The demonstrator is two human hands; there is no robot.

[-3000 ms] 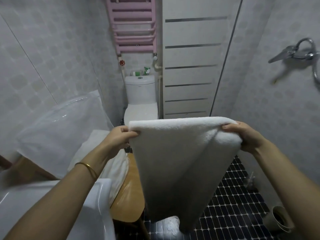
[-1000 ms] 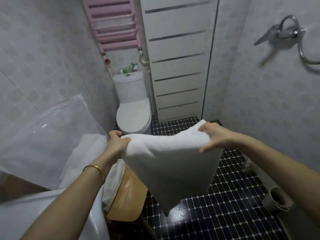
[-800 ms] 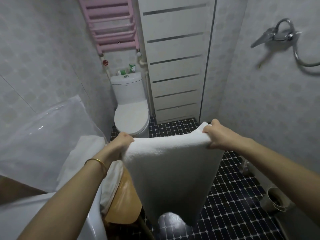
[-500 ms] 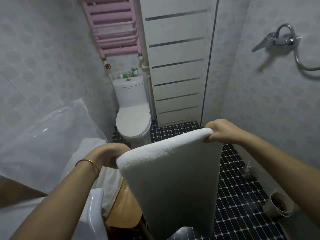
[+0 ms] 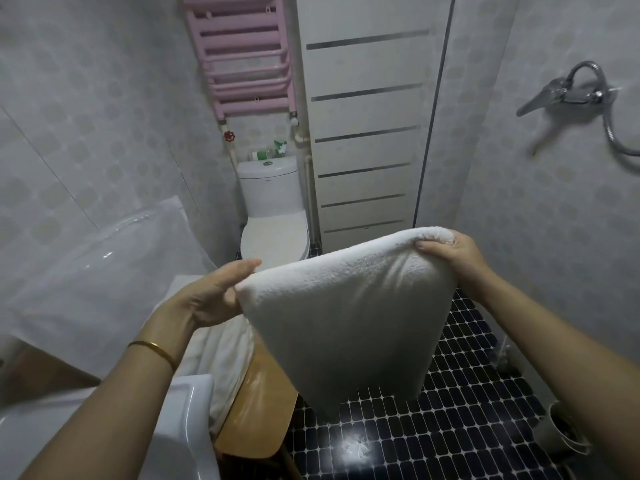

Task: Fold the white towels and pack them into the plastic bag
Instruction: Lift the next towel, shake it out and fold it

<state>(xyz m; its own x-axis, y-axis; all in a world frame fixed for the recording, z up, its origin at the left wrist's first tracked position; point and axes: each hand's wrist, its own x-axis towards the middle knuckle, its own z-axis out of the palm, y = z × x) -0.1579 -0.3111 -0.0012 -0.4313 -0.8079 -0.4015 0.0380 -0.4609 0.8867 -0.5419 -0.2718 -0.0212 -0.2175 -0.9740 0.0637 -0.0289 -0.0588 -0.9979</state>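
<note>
A folded white towel (image 5: 349, 317) hangs in the air in front of me, its folded edge on top and slanting up to the right. My right hand (image 5: 450, 251) grips its upper right corner. My left hand (image 5: 211, 292) is open, palm turned to the towel's left end and fingers straight, touching that end. A large clear plastic bag (image 5: 100, 271) stands at the left against the wall. More white towel cloth (image 5: 221, 355) lies below my left hand, beside the bag.
A wooden stool (image 5: 258, 410) stands under the cloth, with a white sink (image 5: 188, 431) at the lower left. The toilet (image 5: 273, 233) sits at the back, under a pink radiator (image 5: 242, 53). A shower tap (image 5: 568, 95) juts from the right wall. A cup (image 5: 562, 431) stands on the dark tiled floor.
My left hand has let go of the towel's left corner and opened flat against it. The right hand still holds its corner, and the towel hangs shorter than three seconds ago.
</note>
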